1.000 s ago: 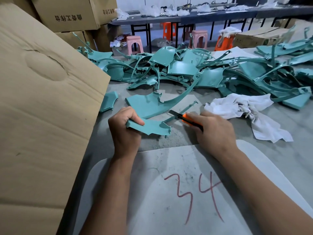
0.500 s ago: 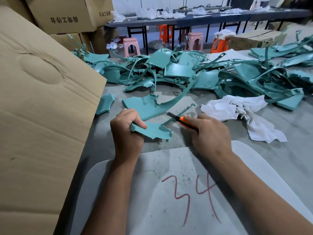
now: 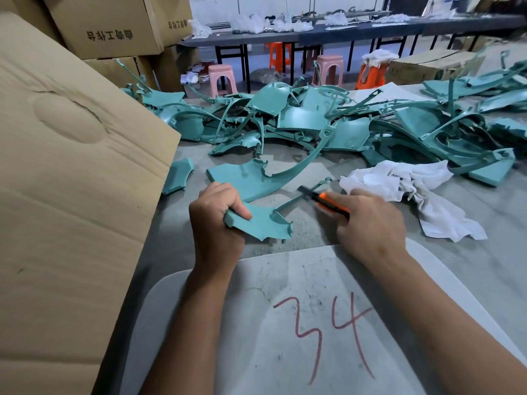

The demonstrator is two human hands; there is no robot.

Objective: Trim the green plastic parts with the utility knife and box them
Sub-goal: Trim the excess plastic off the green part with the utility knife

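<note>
One green part (image 3: 258, 222) in hand, knife (image 3: 328, 201) on its runner, trim mid-cut.

My left hand (image 3: 218, 220) had its fingers curled tight round the part's near-left edge, thumb on top, holding it just above the grey table (image 3: 484, 260). My right hand (image 3: 370, 223) was closed round the orange utility knife, blade end pointing up-left at the thin runner (image 3: 299, 196) sticking out of the part; knife was motion-blurred, so couldn't tell if the blade was touching. To do it well, I reckoned: cut flush at the runner's root, blade angled away from the left thumb, short strokes, part braced low. Untrimmed pile (image 3: 313, 121) sat well beyond; cardboard box (image 3: 71, 195) stood just left for boxing. White rag (image 3: 413, 189) lay beside the knife hand.
</note>
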